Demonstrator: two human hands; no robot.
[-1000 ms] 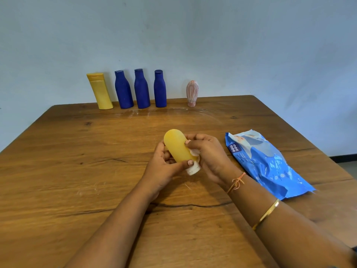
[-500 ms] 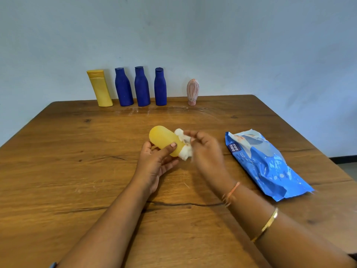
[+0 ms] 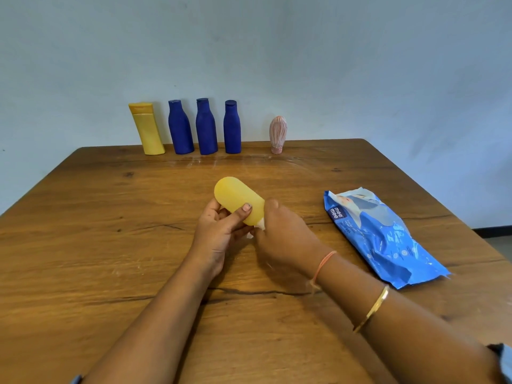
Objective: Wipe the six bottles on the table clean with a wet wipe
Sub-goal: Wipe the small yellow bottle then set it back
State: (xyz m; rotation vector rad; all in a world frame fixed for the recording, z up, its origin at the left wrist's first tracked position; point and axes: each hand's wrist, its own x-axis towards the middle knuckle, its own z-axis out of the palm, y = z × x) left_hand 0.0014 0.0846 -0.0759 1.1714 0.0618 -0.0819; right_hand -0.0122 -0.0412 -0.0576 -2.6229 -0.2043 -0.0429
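A rounded yellow bottle (image 3: 238,196) is held tilted above the middle of the table, its base pointing up and left. My left hand (image 3: 220,231) grips it from below, thumb across its side. My right hand (image 3: 285,239) covers the bottle's cap end and holds a white wet wipe (image 3: 260,225) against it; only a scrap of the wipe shows. Along the far edge stand a tall yellow bottle (image 3: 146,128), three dark blue bottles (image 3: 180,128) (image 3: 206,128) (image 3: 232,128) and a small pink ribbed bottle (image 3: 278,133).
A blue wet wipe pack (image 3: 379,234) lies flat on the wooden table (image 3: 83,245) to the right of my hands. A pale wall rises straight behind the row of bottles. The table's right edge drops to a floor at the far right.
The bottle has swung from upright to tilted with its base to the upper left. My right hand with the wipe has slid down over the cap end.
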